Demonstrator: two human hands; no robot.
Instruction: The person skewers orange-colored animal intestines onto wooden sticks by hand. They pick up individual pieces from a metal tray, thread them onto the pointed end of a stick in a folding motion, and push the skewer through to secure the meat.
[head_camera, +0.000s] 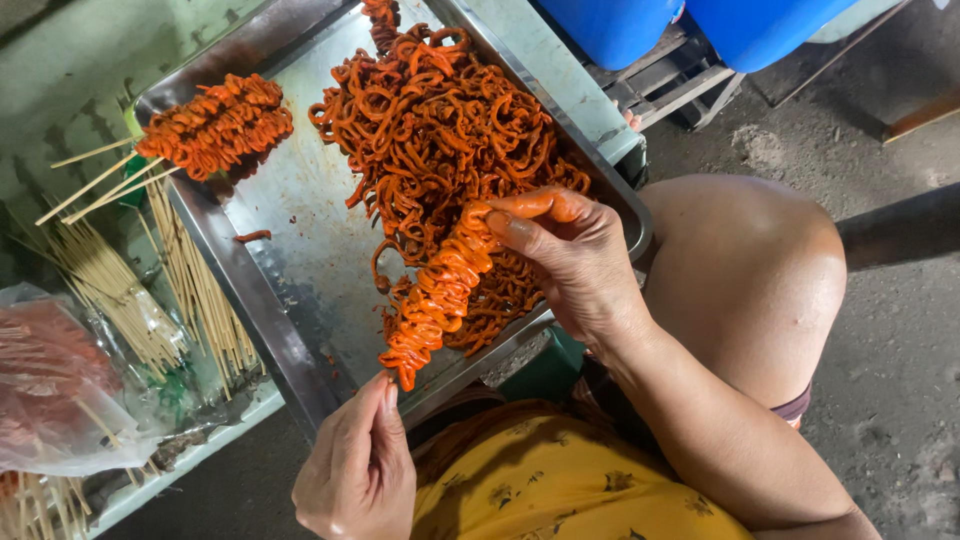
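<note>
Left hand grips skewer | right hand threads | tray edge

I see soft, even daylight — dull glare on the steel tray, faint shadows beneath it, edges slightly blurred.

Head view, looking down on the person's own two hands. The left hand sits low in the frame, back toward the camera, its fingers curled together and thumb and forefinger pinched at their tips, pointing up and away from the body. The right hand is raised farther out, its forearm running diagonally from the lower right edge across a bare knee. Its wrist is bent slightly, the fingers extended to the left and closed against the thumb in a pinch; the fingertips are stained orange.
</note>
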